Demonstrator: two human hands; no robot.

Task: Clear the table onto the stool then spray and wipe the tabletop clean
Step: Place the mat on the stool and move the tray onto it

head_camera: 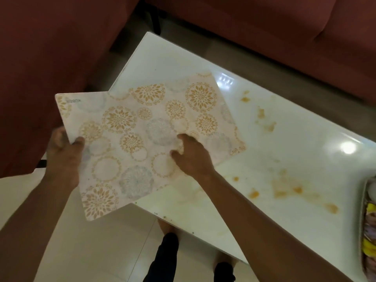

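A floral placemat [142, 123] with orange and grey rosettes lies half over the left end of the white glossy table [295, 139], its left part jutting past the edge. My left hand [63, 153] grips the mat's left edge, thumb on top. My right hand [191, 155] rests on the mat near its middle with fingers curled down onto it. Orange stains [284, 186] are smeared across the tabletop to the right. The stool is not in view.
A dark red sofa [50, 58] wraps round the table's left and far sides. A basket with colourful items [368, 231] sits at the right edge. My feet [168, 237] stand on the pale tiled floor by the table's near edge.
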